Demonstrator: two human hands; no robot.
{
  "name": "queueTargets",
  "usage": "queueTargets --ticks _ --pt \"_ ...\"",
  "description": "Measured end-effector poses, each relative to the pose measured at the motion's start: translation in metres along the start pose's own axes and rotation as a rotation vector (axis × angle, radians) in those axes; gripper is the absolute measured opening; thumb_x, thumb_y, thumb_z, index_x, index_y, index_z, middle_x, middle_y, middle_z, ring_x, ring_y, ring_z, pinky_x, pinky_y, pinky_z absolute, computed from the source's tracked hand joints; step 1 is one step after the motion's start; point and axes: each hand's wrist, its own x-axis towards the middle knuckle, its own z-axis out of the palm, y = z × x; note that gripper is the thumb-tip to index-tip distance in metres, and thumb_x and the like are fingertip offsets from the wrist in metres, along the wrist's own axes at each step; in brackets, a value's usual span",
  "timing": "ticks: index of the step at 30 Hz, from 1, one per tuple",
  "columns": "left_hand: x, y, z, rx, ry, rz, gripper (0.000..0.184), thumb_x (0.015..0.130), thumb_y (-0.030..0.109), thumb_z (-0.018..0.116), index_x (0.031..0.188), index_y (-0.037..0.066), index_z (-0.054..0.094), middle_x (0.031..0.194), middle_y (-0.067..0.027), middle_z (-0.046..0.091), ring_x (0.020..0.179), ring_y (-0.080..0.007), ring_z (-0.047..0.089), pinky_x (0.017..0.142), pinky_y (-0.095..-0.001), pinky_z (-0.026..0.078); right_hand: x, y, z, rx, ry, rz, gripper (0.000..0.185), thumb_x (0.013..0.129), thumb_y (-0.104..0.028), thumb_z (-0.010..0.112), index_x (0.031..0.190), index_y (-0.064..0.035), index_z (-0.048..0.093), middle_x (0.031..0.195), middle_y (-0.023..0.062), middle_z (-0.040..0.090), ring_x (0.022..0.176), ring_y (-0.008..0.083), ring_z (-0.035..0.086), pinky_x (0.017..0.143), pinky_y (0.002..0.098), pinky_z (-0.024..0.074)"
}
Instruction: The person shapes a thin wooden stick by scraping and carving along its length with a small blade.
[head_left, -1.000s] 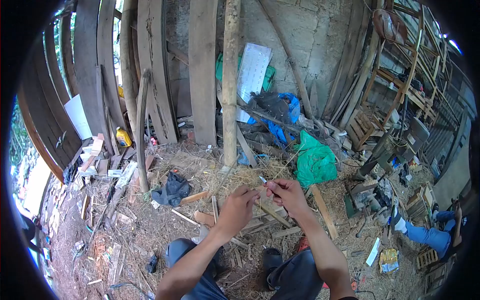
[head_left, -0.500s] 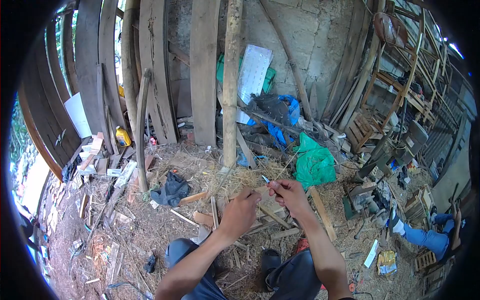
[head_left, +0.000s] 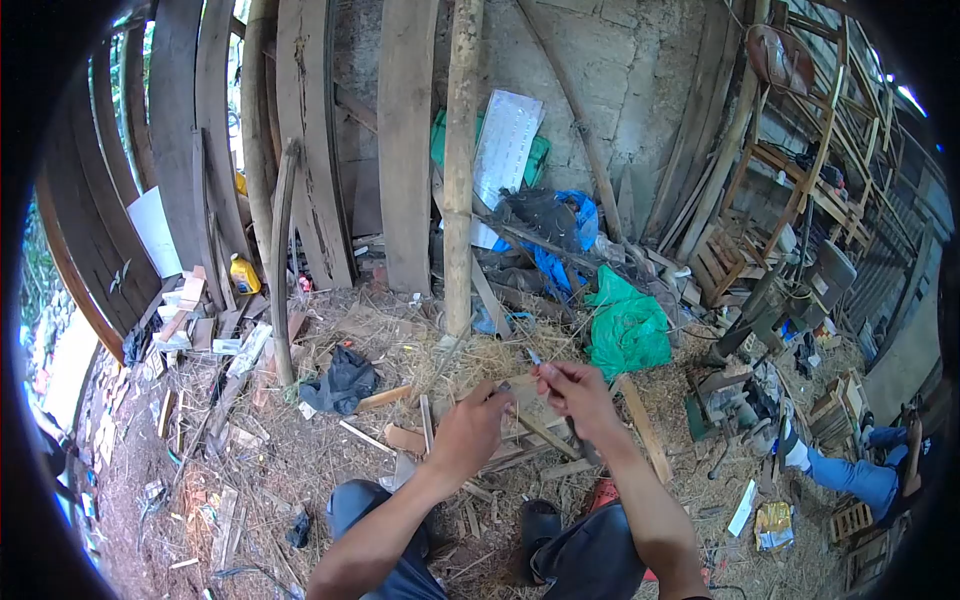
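Observation:
My left hand is closed in a pinch at the middle of the view, with a tiny dark bit showing at its fingertips. To its right, my right hand is wrapped round a slim pointed tool. The light tip of that tool sticks out past the thumb and points up and left. Its dark lower end shows under the palm. A small gap separates the two hands, above the straw and wood pieces on the ground.
A green plastic bag lies just beyond my right hand. A bamboo post stands ahead. A black bag is at the left, with wood scraps about. At the far right is another person's leg.
My hands have moved slightly apart, my left hand a little down and left. The dark lower end of the tool now shows under my right palm.

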Motion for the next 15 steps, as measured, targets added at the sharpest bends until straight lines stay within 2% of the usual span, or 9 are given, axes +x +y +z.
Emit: queueTargets --ticks 3,5,8,11,15 --pt "0.002 0.001 0.003 -0.02 0.021 0.036 0.022 0.077 -0.003 0.056 0.098 0.003 0.061 0.092 -0.0138 0.056 0.075 -0.036 0.062 0.063 -0.0442 0.051 0.009 -0.005 -0.02 0.064 0.021 0.037 0.021 0.091 -0.019 0.061 0.096 0.0011 0.065 0.072 0.0004 0.058 0.049 0.0043 0.039 0.043 0.0201 0.0281" --pt "0.003 -0.002 0.012 -0.004 0.063 0.06 0.015 0.083 0.002 0.057 0.095 0.008 0.064 0.085 -0.009 0.056 0.073 -0.0334 0.061 0.059 -0.0417 0.049 0.013 -0.006 -0.025 0.034 0.065 0.054 0.02 0.091 -0.02 0.061 0.093 0.0 0.065 0.073 0.0001 0.058 0.049 0.004 0.039 0.042 0.0199 0.0269" --pt "-0.005 -0.002 0.006 0.026 0.02 0.041 0.017 0.081 0.001 0.058 0.095 0.008 0.064 0.086 -0.009 0.057 0.074 -0.0331 0.061 0.06 -0.0419 0.049 0.021 -0.002 -0.062 0.108 0.224 -0.081 0.022 0.091 -0.021 0.06 0.095 0.0003 0.065 0.073 -0.0008 0.057 0.049 0.0036 0.038 0.042 0.0196 0.0253" --pt "-0.004 -0.002 -0.002 0.028 -0.008 0.024 0.022 0.076 -0.003 0.054 0.095 0.005 0.062 0.09 -0.0133 0.057 0.074 -0.036 0.062 0.064 -0.0441 0.052 0.02 -0.007 -0.075 0.139 0.217 -0.076 0.023 0.092 -0.022 0.06 0.098 0.0 0.065 0.073 -0.0014 0.056 0.05 0.0031 0.037 0.042 0.0195 0.0242" --pt "-0.003 -0.006 0.001 0.03 0.005 0.005 0.021 0.077 -0.003 0.054 0.093 0.006 0.063 0.09 -0.0125 0.058 0.074 -0.0364 0.062 0.065 -0.0447 0.052 0.003 -0.004 -0.031 0.08 0.095 0.002 0.025 0.091 -0.022 0.061 0.101 0.0 0.065 0.072 -0.0021 0.056 0.051 0.003 0.037 0.043 0.0191 0.0259"
